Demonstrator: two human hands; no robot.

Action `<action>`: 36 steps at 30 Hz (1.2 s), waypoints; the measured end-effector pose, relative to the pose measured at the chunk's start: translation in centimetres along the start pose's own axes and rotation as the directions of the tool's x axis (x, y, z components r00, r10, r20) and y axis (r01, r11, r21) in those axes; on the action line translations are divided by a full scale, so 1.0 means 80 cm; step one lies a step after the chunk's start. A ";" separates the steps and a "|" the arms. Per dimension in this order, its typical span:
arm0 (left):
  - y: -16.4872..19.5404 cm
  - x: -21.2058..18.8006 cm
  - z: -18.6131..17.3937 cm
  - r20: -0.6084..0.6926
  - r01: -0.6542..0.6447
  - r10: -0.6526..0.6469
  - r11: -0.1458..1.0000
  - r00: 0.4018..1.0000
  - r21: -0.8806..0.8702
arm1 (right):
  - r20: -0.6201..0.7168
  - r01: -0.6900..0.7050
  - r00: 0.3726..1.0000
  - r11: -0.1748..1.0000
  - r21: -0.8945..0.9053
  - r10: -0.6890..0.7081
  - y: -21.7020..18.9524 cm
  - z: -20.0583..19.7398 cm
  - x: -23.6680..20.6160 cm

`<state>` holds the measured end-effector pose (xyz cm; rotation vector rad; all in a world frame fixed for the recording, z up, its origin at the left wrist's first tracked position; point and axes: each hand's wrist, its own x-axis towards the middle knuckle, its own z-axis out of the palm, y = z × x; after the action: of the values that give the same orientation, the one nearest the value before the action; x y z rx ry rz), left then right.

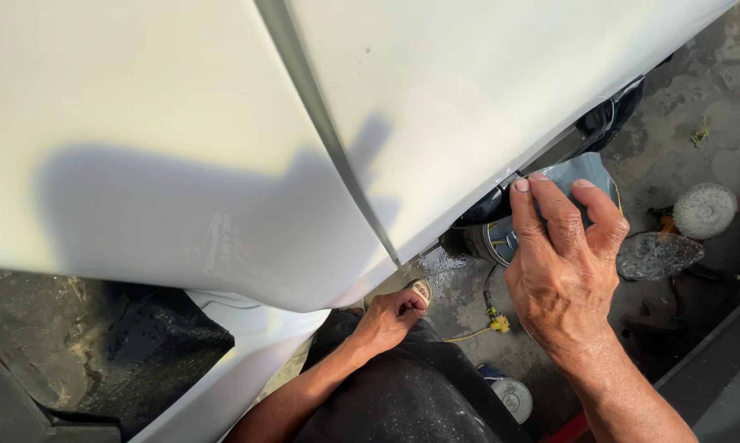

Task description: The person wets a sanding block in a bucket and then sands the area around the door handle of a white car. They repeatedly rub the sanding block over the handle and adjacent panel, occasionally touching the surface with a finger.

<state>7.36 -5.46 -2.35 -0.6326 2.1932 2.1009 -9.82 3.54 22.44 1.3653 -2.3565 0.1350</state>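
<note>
Against the lower edge of a glossy white painted car body panel (484,90), the right hand (562,271) presses a grey-blue sheet of abrasive paper (587,174). The fingers (550,209) are extended and slightly spread, lying flat on the sheet, with the fingertips reaching up to the rim of the panel; the thumb is hidden behind the hand. The sheet sits at the right of the view, just under the panel's bottom edge and over a dark trim strip (489,207) that runs along it.

A narrow grey seam (329,131) divides this panel from a second white panel (124,107) on the left, on which falls a broad soft shadow. The left hand (390,318) rests lower in the view on a knee clothed in black fabric (403,394); its fingers are curled together in a loose fist, and whether they enclose anything cannot be told. A sandalled foot (420,290) shows just beyond its knuckles.

On the wet grey concrete floor (714,107) to the right lie a round white woolly polishing pad (704,210) and, just beside it, a dark glistening disc (657,256). A yellow connector on a thin cable (498,323) lies near the right wrist, and a small round tin with a pale lid (513,397) stands below it.
</note>
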 end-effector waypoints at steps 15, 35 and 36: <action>-0.002 -0.002 -0.001 -0.014 0.005 -0.004 0.999 1.000 0.054 | -0.017 0.010 1.000 1.000 -0.012 -0.010 0.005 0.010 -0.007; -0.009 -0.006 -0.010 -0.047 0.000 0.001 1.000 0.999 0.010 | -0.032 -0.088 0.996 0.996 0.004 0.088 0.034 0.003 0.010; -0.009 -0.005 -0.011 -0.046 0.000 0.001 1.000 0.999 0.021 | -0.020 -0.068 0.997 0.997 0.026 0.069 0.035 0.000 0.014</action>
<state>8.17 -6.21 -2.80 -0.6858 2.2365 2.0813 -12.68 4.04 23.21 1.2890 -2.3928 0.1990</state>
